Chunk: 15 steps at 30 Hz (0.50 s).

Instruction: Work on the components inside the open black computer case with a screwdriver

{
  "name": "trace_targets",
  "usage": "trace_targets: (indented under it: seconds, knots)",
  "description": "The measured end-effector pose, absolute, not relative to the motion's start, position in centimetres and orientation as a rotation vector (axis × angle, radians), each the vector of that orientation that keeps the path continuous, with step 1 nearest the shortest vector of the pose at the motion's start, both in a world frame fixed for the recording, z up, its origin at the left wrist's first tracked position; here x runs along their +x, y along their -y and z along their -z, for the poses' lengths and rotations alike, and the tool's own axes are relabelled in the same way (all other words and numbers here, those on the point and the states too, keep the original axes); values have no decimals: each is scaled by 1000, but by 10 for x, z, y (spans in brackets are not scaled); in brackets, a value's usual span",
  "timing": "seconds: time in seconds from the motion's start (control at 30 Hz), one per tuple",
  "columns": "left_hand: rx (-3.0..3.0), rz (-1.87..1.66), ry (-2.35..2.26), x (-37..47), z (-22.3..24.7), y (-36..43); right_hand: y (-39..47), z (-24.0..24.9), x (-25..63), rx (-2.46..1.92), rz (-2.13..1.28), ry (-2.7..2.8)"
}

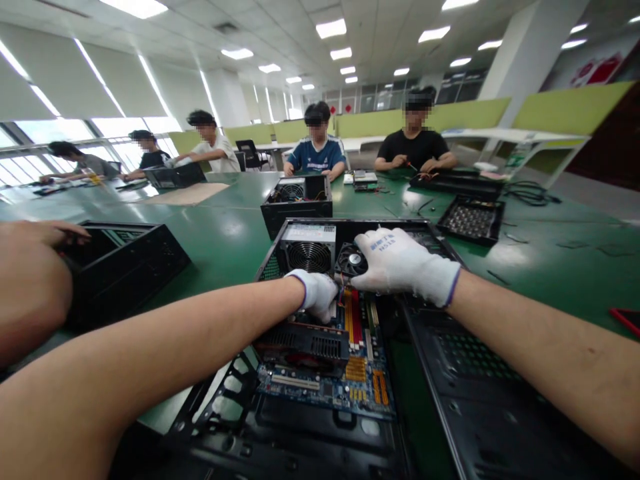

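An open black computer case (350,437) lies before me with a blue motherboard (327,393) inside. My left hand (320,295), in a white glove, reaches in below the power supply (307,248), its fingers bent downward; what they hold, if anything, is hidden. White-gloved too, my right hand (393,260) has its fingers around the right side of a black cooling fan (351,259), thumb below and fingertips above. Thin coloured wires run between the hands. A graphics card (303,348) sits on the board just under my left hand.
Another person's arm (30,287) rests by a black case (130,273) on the left. Across the green table (225,230), several people work at parts. Beyond my case stands another open case (297,210); a tray of screws (473,219) and cables (533,193) lie right.
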<state>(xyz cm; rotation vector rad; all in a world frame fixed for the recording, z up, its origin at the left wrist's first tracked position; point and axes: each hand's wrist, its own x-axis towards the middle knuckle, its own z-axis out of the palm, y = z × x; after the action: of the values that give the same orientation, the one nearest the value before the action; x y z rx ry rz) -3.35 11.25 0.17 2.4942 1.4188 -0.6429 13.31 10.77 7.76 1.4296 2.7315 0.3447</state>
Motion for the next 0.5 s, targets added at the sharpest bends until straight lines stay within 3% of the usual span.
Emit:
trace_targets:
  seconds: [0.23,0.5]
  knots:
    - [2491,737,-1507,-45,-50,-85,-96,-79,126,1224,-370,-2595]
    - [2621,197,-1464,-74,-79,-17,-91,-88,132,1099,-242,-2675]
